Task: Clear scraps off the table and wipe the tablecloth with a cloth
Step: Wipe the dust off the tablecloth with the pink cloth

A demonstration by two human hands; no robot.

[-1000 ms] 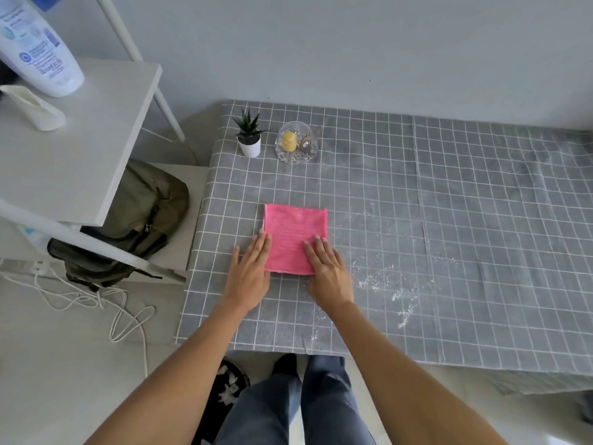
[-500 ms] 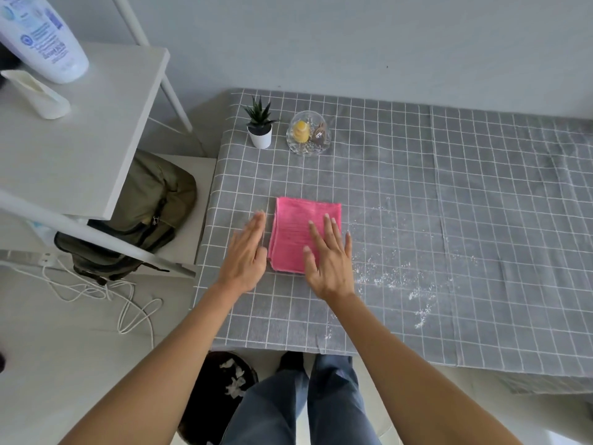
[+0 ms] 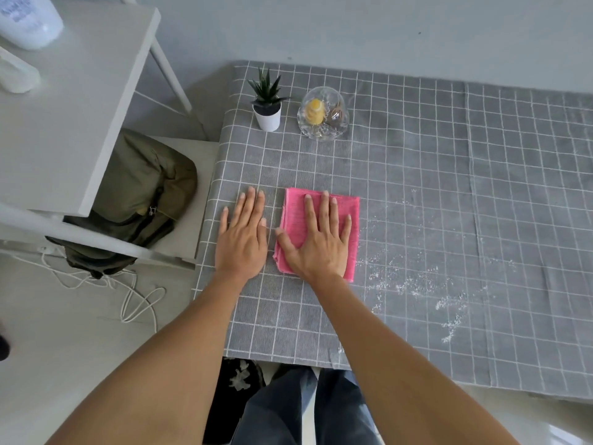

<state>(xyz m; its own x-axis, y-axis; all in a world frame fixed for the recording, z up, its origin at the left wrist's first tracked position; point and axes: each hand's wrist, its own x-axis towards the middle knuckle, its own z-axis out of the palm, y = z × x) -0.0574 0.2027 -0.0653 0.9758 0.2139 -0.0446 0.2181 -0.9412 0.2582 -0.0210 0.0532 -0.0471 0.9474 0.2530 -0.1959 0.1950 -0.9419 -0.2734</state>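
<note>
A folded pink cloth [image 3: 295, 213] lies on the grey checked tablecloth [image 3: 449, 187] near the table's front left. My right hand [image 3: 317, 245] rests flat on top of the cloth, palm down with fingers spread, covering most of it. My left hand [image 3: 243, 239] lies flat and open on the bare tablecloth just left of the cloth, not touching it. White crumbs [image 3: 414, 281] are scattered over the tablecloth to the right of the cloth, trailing toward the front edge.
A small potted plant [image 3: 267, 104] and a glass dome [image 3: 323, 114] with small items inside stand at the back left. Left of the table are a white shelf [image 3: 80, 101], an olive backpack [image 3: 141, 194] and a white cable [image 3: 134, 300]. A dark bin [image 3: 234, 396] sits below the front edge.
My right hand slid forward from the cloth's near edge onto its top. My left hand left the cloth and now lies on the tablecloth beside it.
</note>
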